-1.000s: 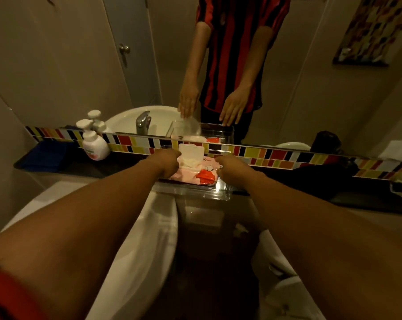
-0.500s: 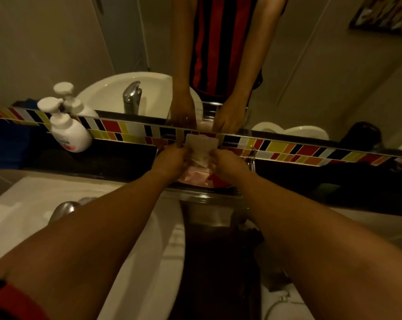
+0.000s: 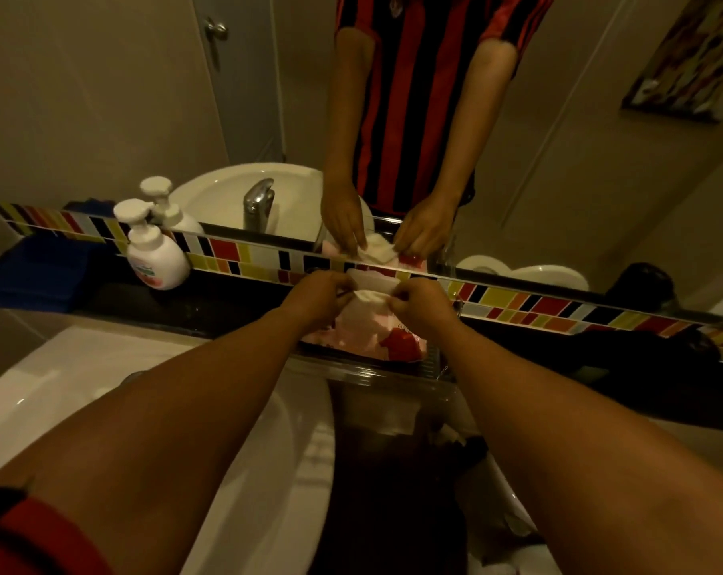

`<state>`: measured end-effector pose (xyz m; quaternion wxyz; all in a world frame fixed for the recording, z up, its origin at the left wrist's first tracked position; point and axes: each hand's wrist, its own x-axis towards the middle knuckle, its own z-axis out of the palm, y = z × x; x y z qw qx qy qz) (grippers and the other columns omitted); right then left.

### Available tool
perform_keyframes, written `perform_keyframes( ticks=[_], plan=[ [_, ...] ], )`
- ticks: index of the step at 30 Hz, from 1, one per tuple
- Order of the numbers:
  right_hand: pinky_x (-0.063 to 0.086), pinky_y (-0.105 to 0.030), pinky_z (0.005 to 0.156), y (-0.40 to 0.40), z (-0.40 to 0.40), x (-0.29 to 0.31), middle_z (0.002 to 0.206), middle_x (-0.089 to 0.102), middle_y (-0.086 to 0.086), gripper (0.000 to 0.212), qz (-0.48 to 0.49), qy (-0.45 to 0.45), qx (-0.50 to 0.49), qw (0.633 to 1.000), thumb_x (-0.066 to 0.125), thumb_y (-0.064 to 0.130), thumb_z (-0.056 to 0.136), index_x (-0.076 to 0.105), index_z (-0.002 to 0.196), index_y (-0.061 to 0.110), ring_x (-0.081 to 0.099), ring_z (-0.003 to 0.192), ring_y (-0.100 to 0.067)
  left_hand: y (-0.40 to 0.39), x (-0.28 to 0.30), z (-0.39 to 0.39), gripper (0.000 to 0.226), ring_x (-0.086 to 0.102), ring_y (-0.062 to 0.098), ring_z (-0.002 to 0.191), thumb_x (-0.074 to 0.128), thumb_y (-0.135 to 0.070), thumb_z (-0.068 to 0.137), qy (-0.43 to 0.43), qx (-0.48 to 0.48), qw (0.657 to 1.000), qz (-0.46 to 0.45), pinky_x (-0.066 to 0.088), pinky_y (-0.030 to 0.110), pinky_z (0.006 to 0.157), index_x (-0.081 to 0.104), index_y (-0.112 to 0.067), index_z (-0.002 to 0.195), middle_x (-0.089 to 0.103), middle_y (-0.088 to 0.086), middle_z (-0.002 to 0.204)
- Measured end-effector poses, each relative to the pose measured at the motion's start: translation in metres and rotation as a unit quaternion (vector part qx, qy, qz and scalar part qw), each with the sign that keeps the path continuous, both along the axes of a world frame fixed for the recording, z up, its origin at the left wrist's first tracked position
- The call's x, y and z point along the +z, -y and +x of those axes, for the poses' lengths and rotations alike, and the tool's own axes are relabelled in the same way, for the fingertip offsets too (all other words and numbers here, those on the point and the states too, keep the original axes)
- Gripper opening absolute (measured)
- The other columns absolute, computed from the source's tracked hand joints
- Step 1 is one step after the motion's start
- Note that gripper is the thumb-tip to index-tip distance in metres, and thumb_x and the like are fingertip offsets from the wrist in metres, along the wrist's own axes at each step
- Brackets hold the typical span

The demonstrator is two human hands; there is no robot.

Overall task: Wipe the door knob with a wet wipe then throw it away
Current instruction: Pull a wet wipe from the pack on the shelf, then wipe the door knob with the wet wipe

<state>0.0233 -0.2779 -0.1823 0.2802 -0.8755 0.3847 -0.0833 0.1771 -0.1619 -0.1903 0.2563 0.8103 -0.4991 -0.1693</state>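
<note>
Both arms outstretched, left hand (image 3: pixel 316 294) and right hand (image 3: pixel 420 302) pinching wet wipe (image 3: pixel 370 295).

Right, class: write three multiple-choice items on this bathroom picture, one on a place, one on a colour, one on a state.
1. Where does the soap bottle stand?
A left of the hands
B in the sink
C on the floor

2. What colour is the wipes pack?
A green
B pink
C black

3. What is the state of the wet wipe?
A lying in a bin
B pinched by both hands above the pack
C pressed to the door knob

Key: 1 A, it is on the dark ledge; 2 B; 3 B, left hand and right hand hold its ends.
</note>
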Motion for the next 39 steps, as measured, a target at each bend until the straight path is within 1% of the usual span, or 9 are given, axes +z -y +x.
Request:
perform_keyframes(
  ticks=[6,10,14,19,24,28,33,35,39],
  plan=[
    [0.059,-0.044,0.062,-0.019,-0.015,0.046,0.073,0.068,-0.019,0.009,0.137,0.116,-0.044,0.983,0.062,0.004,0.082,0.064,0.077,-0.003,0.067,0.060,-0.026,-0.025,0.044,-0.015,0.016,0.072,0.017,0.072,0.054,-0.007,0.095,-0.184,0.069,0.979,-0.056,0.060,0.028,0.059,0.064,-0.011,0.107,0.069,0.009,0.097],
    [0.056,-0.035,0.059,-0.041,-0.025,0.080,0.074,0.070,-0.020,0.007,0.239,0.173,-0.060,0.954,0.065,-0.001,0.080,0.065,0.086,-0.006,0.066,0.056,-0.022,-0.054,0.073,-0.032,0.011,0.074,0.020,0.065,0.053,-0.008,0.096,-0.268,0.106,0.952,-0.106,0.061,0.031,0.054,0.061,-0.010,0.102,0.068,0.009,0.088],
    [0.059,-0.025,0.049,-0.063,-0.044,0.104,0.081,0.068,-0.022,0.008,0.294,0.243,-0.049,0.923,0.062,-0.008,0.083,0.062,0.086,-0.001,0.069,0.058,-0.020,-0.079,0.099,-0.050,0.018,0.076,0.025,0.076,0.054,-0.004,0.095,-0.306,0.133,0.933,-0.135,0.063,0.031,0.065,0.058,0.002,0.111,0.069,0.013,0.085],
    [0.058,-0.026,0.055,-0.088,-0.067,0.112,0.079,0.063,-0.018,0.016,0.275,0.247,0.012,0.929,0.054,-0.010,0.087,0.066,0.085,0.000,0.062,0.062,-0.020,-0.121,0.114,-0.079,0.019,0.075,0.027,0.087,0.064,-0.002,0.087,-0.244,0.140,0.950,-0.135,0.062,0.040,0.081,0.066,-0.002,0.106,0.072,0.015,0.090],
    [0.060,-0.028,0.067,-0.137,-0.061,0.104,0.088,0.069,-0.012,0.022,0.218,0.187,0.071,0.955,0.058,-0.008,0.084,0.071,0.076,0.008,0.066,0.073,-0.022,-0.190,0.118,-0.105,0.030,0.064,0.004,0.073,0.078,-0.008,0.075,-0.116,0.170,0.976,-0.077,0.051,0.017,0.062,0.073,-0.014,0.104,0.070,-0.002,0.089],
    [0.057,-0.032,0.080,-0.193,-0.044,0.107,0.086,0.069,-0.003,0.020,0.182,0.135,0.149,0.963,0.070,-0.002,0.075,0.072,0.074,0.017,0.066,0.088,-0.021,-0.256,0.119,-0.110,0.018,0.062,0.011,0.077,0.074,-0.015,0.081,-0.074,0.253,0.964,-0.044,0.048,0.025,0.070,0.076,-0.012,0.099,0.069,0.001,0.088],
    [0.051,-0.023,0.059,-0.263,-0.017,0.120,0.071,0.068,0.001,0.019,0.138,0.110,0.251,0.952,0.086,0.024,0.065,0.071,0.071,0.014,0.064,0.067,-0.010,-0.347,0.132,-0.102,0.014,0.054,0.013,0.067,0.067,-0.023,0.087,-0.054,0.345,0.935,-0.054,0.046,0.025,0.063,0.072,-0.012,0.081,0.060,0.001,0.071],
    [0.050,-0.024,0.058,-0.295,-0.006,0.126,0.069,0.066,-0.002,0.034,0.119,0.101,0.289,0.945,0.088,0.032,0.060,0.069,0.073,0.007,0.061,0.064,-0.012,-0.384,0.141,-0.099,0.012,0.055,0.013,0.068,0.066,-0.023,0.088,-0.049,0.375,0.922,-0.085,0.045,0.023,0.060,0.071,-0.016,0.080,0.061,0.000,0.072],
    [0.041,-0.034,0.058,-0.370,0.015,0.139,0.059,0.051,-0.008,0.048,0.076,0.100,0.342,0.931,0.087,0.047,0.055,0.050,0.057,0.015,0.049,0.057,-0.020,-0.451,0.162,-0.099,0.017,0.057,0.015,0.072,0.062,-0.027,0.090,-0.037,0.410,0.900,-0.141,0.044,0.025,0.061,0.065,-0.020,0.074,0.062,0.000,0.074]
  ],
)
